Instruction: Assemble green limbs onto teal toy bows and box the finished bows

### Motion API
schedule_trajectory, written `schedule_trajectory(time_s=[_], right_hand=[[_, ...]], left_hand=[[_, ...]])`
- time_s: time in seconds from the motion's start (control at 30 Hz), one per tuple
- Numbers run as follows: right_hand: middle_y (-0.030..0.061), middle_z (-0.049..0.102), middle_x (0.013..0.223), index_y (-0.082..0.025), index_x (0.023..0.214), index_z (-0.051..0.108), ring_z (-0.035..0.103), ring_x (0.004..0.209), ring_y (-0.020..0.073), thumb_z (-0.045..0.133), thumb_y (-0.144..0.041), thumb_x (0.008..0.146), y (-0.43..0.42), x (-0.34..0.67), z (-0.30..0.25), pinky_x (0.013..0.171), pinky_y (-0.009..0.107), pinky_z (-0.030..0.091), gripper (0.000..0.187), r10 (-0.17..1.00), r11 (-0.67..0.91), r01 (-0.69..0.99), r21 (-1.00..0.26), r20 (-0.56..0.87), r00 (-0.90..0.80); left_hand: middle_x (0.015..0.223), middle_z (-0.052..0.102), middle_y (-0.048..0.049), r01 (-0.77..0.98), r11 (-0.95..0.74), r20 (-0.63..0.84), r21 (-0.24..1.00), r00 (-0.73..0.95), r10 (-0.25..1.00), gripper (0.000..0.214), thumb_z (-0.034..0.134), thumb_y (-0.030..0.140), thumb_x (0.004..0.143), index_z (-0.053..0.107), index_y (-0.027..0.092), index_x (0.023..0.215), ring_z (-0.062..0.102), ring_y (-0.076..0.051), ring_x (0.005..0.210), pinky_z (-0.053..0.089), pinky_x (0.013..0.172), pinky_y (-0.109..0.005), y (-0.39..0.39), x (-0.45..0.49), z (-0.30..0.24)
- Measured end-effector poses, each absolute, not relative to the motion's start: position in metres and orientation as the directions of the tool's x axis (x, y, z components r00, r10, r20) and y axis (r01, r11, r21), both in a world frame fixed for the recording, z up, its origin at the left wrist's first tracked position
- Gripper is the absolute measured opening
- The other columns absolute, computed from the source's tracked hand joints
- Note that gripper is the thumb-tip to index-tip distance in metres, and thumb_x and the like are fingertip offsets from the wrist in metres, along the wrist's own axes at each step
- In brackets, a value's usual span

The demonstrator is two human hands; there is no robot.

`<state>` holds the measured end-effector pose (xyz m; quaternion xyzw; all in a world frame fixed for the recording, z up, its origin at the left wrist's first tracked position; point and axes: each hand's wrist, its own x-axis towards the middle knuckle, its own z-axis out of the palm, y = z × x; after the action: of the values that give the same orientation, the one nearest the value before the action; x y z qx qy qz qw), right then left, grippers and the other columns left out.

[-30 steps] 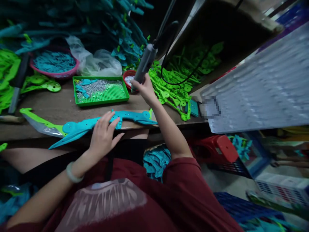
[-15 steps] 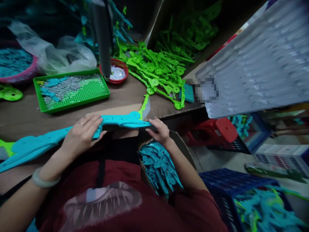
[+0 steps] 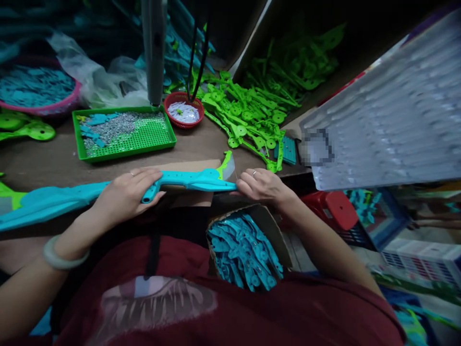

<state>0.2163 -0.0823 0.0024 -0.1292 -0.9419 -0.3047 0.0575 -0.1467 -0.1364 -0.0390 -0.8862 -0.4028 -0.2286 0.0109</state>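
A long cyan plastic toy blade (image 3: 187,179) lies across the near edge of the wooden bench (image 3: 54,163). My left hand (image 3: 126,194) is closed around its middle grip. At the blade's right end, where a green-and-clear tip (image 3: 227,166) sticks out, my right hand (image 3: 262,185) is closed on it. A grey electric screwdriver (image 3: 154,53) hangs upright over the bench, with no hand on it. Below my right hand a cardboard box (image 3: 273,230) holds several cyan parts (image 3: 245,250).
A green tray (image 3: 124,132) of small screws and a small red basket (image 3: 184,109) stand behind the blade. Green plastic parts (image 3: 252,110) pile at the back right, a pink bowl (image 3: 38,91) of cyan parts at the back left. A grey perforated panel (image 3: 389,120) and a red stool (image 3: 333,209) are on the right.
A second ago my right hand held the hanging screwdriver; it let go and came down onto the blade's right end. My left hand closed around the blade's middle.
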Motion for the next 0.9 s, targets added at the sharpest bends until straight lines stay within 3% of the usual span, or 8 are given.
schedule_trajectory(time_s=[0.13, 0.3, 0.37, 0.47, 0.53, 0.63, 0.73, 0.9], right_hand=[[0.0019, 0.056, 0.061, -0.019, 0.071, 0.057, 0.045, 0.059, 0.0150, 0.048, -0.040, 0.099, -0.079, 0.215, 0.006, 0.055, 0.032, 0.023, 0.037, 0.281, 0.858, 0.263, 0.442, 0.024, -0.959], [0.0047, 0.067, 0.078, -0.017, 0.085, 0.060, 0.061, 0.068, 0.0170, 0.067, -0.039, 0.088, -0.075, 0.201, 0.014, 0.056, 0.029, 0.033, 0.023, 0.504, 0.863, 0.474, 0.175, -0.247, -0.828], [0.0045, 0.067, 0.080, -0.019, 0.088, 0.060, 0.063, 0.070, 0.0175, 0.064, -0.037, 0.090, -0.073, 0.176, 0.014, 0.058, 0.028, 0.039, 0.019, 0.509, 0.860, 0.504, 0.073, -0.185, -0.841], [0.0054, 0.066, 0.079, -0.019, 0.090, 0.060, 0.062, 0.068, 0.0170, 0.052, -0.034, 0.097, -0.077, 0.114, 0.007, 0.061, 0.028, 0.042, 0.018, 0.395, 0.918, 0.395, -0.004, 0.071, -0.916], [0.0059, 0.065, 0.076, -0.018, 0.087, 0.060, 0.060, 0.066, 0.0174, 0.050, -0.033, 0.098, -0.084, 0.070, 0.000, 0.061, 0.029, 0.041, 0.021, 0.266, 0.961, 0.274, 0.021, 0.186, -0.946], [0.0045, 0.063, 0.069, -0.018, 0.078, 0.059, 0.056, 0.062, 0.0165, 0.052, -0.029, 0.097, -0.086, 0.017, -0.008, 0.059, 0.030, 0.038, 0.022, 0.145, 0.985, 0.164, 0.056, 0.250, -0.957], [0.0013, 0.057, 0.062, -0.019, 0.073, 0.056, 0.052, 0.057, 0.0138, 0.050, -0.028, 0.098, -0.067, -0.025, -0.007, 0.055, 0.028, 0.034, 0.027, 0.194, 0.980, 0.195, -0.029, 0.324, -0.926], [0.0043, 0.061, 0.072, -0.018, 0.080, 0.057, 0.054, 0.066, 0.0166, 0.046, -0.034, 0.099, -0.039, -0.139, 0.007, 0.056, 0.029, 0.031, 0.027, 0.110, 0.992, 0.121, 0.021, 0.289, -0.951]], left_hand=[[0.120, 0.069, -0.0185, 0.717, -0.676, 0.443, 0.168, 0.558, 0.702, 0.038, 0.052, 0.033, 0.096, 0.063, 0.006, 0.121, 0.066, -0.033, 0.109, 0.055, 0.092, -0.046, -0.137, -0.149, -0.048], [0.123, 0.066, -0.0233, 0.778, -0.625, 0.514, 0.064, 0.511, 0.689, 0.039, 0.057, 0.032, 0.095, 0.062, 0.003, 0.121, 0.062, -0.037, 0.115, 0.052, 0.096, -0.053, -0.139, -0.124, -0.090], [0.124, 0.065, -0.0236, 0.789, -0.612, 0.497, 0.057, 0.509, 0.703, 0.043, 0.061, 0.036, 0.093, 0.061, 0.004, 0.123, 0.062, -0.035, 0.117, 0.051, 0.098, -0.050, -0.144, -0.113, -0.098], [0.140, 0.055, -0.0232, 0.755, -0.651, 0.493, 0.082, 0.537, 0.685, 0.055, 0.068, 0.041, 0.088, 0.057, 0.007, 0.130, 0.050, -0.035, 0.133, 0.045, 0.108, -0.050, -0.159, -0.117, -0.098], [0.135, 0.060, -0.0185, 0.726, -0.686, 0.552, 0.053, 0.551, 0.626, 0.035, 0.063, 0.031, 0.092, 0.063, 0.009, 0.120, 0.050, -0.031, 0.133, 0.042, 0.111, -0.046, -0.181, -0.134, -0.093], [0.119, 0.070, -0.0116, 0.806, -0.588, 0.636, 0.069, 0.419, 0.648, 0.021, 0.054, 0.015, 0.095, 0.067, 0.011, 0.111, 0.057, -0.025, 0.125, 0.044, 0.109, -0.040, -0.227, -0.177, -0.084], [0.113, 0.073, -0.0091, 0.913, -0.399, 0.624, 0.079, 0.267, 0.734, 0.020, 0.056, 0.013, 0.094, 0.067, 0.012, 0.111, 0.063, -0.023, 0.115, 0.049, 0.103, -0.040, -0.255, -0.227, -0.081], [0.125, 0.069, -0.0086, 0.834, -0.541, 0.585, -0.108, 0.493, 0.644, 0.023, 0.050, 0.012, 0.096, 0.070, 0.013, 0.106, 0.061, -0.024, 0.121, 0.051, 0.103, -0.039, -0.244, -0.265, -0.087]])
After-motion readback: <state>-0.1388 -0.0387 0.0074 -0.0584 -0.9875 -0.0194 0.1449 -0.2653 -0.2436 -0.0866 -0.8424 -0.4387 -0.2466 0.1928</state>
